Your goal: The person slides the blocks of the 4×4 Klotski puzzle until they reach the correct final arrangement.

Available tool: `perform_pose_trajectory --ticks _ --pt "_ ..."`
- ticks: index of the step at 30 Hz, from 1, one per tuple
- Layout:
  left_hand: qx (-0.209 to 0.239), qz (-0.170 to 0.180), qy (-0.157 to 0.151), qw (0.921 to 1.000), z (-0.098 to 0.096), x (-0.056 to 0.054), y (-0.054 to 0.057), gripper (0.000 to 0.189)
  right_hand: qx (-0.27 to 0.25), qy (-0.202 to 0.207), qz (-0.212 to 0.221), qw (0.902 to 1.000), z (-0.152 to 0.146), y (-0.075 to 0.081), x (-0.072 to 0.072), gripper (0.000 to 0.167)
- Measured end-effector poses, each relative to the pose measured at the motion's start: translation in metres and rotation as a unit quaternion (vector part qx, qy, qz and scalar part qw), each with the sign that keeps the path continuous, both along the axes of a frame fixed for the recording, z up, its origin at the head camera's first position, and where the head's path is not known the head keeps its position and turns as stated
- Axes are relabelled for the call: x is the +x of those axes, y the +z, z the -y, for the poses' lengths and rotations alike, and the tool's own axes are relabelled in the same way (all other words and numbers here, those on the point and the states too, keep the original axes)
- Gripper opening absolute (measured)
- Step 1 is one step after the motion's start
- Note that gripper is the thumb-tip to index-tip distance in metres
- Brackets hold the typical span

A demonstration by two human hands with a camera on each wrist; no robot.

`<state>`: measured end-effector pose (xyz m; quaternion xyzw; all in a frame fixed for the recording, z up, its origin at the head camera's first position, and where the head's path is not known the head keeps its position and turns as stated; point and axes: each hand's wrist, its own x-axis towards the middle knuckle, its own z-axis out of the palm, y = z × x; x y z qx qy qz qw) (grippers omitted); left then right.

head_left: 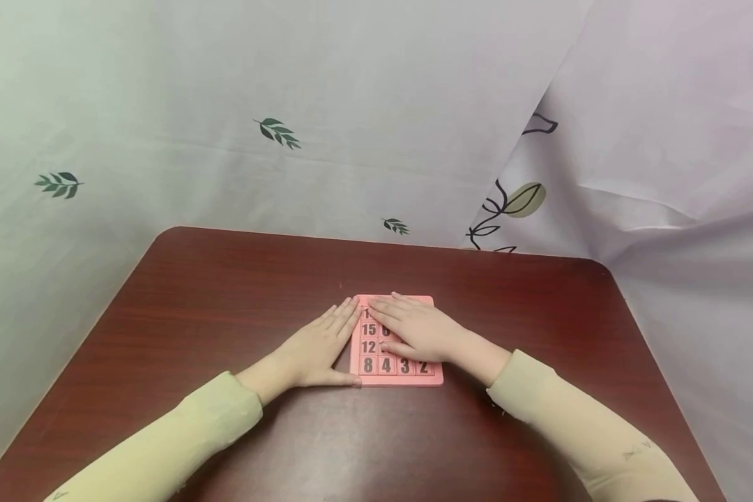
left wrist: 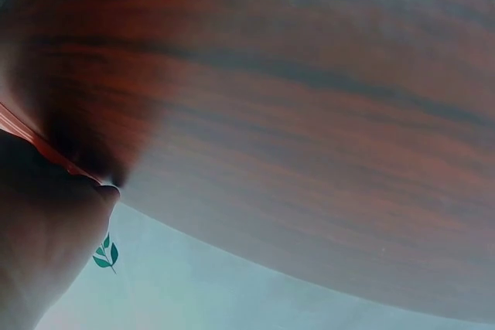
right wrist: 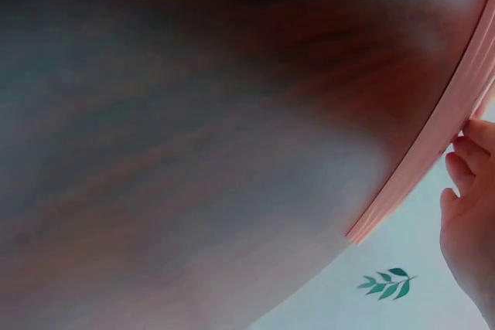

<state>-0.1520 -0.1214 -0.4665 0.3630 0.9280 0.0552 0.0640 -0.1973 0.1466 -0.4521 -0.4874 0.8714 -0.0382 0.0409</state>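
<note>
A pink number slide puzzle (head_left: pixel 397 381) lies flat on the dark red table, its black numbers facing up. Along its left edge my left hand (head_left: pixel 316 352) rests with straight fingers, the fingertips at the upper left corner and the thumb at the lower left. My right hand (head_left: pixel 423 331) lies over the upper right of the board, fingers extended across the tiles and hiding several of them. In the bottom row 8, 4, 3 and 2 show. The right wrist view catches the puzzle's side edge (right wrist: pixel 425 144) beside curled-looking fingertips (right wrist: pixel 460 168).
The wood-grain table (head_left: pixel 257 293) has rounded far corners. Behind it hangs a pale curtain (head_left: pixel 351 104) with green leaf prints, meeting another cloth (head_left: pixel 678 139) with a line-drawn plant at the right.
</note>
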Motion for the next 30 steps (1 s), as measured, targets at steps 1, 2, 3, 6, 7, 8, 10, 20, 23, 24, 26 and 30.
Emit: perform_pose_trajectory --ticks 1,2,3,6,7,8,10,20,23,24,26,30 --pt "0.001 -0.001 0.000 1.0000 0.000 0.000 0.000 0.123 0.001 -0.001 -0.001 1.0000 -0.001 0.000 0.000 0.070" --pt "0.001 -0.001 0.001 1.0000 0.000 0.000 0.000 0.123 0.001 -0.002 -0.001 1.0000 -0.003 0.001 0.000 0.070" --pt "0.001 -0.002 0.001 1.0000 0.000 0.000 0.000 0.123 0.000 -0.004 -0.001 1.0000 -0.005 0.001 0.001 0.070" --pt "0.002 -0.004 -0.001 1.0000 0.000 0.000 -0.001 0.124 -0.001 -0.011 -0.005 0.9999 -0.013 0.001 0.002 0.070" --pt "0.002 -0.003 -0.001 1.0000 0.000 0.000 -0.001 0.124 0.000 -0.013 -0.006 0.9999 -0.016 0.001 0.002 0.070" --pt "0.002 -0.003 -0.001 1.0000 0.000 0.000 -0.001 0.124 0.001 -0.018 -0.005 0.9998 -0.019 0.001 0.003 0.070" --pt "0.003 -0.004 -0.001 1.0000 0.000 0.000 -0.002 0.124 0.006 -0.025 -0.004 0.9997 -0.024 0.000 0.003 0.070" --pt "0.007 -0.005 0.003 1.0000 0.001 0.000 -0.002 0.127 -0.006 0.001 -0.023 0.9997 -0.022 -0.002 0.008 0.070" --pt "0.007 -0.004 0.006 0.9999 0.001 0.000 -0.003 0.128 -0.006 0.014 -0.024 0.9996 -0.017 -0.001 0.011 0.070" --pt "0.006 -0.006 0.007 0.9999 0.001 0.000 -0.004 0.128 -0.005 0.016 -0.023 0.9996 -0.015 -0.001 0.012 0.070" --pt "0.002 -0.011 0.008 0.9999 0.001 -0.001 -0.004 0.129 -0.006 0.024 -0.019 0.9995 -0.012 -0.001 0.014 0.070" --pt "-0.004 -0.018 0.007 0.9998 0.000 -0.002 -0.004 0.130 -0.003 0.044 -0.017 0.9989 -0.007 -0.002 0.016 0.069"
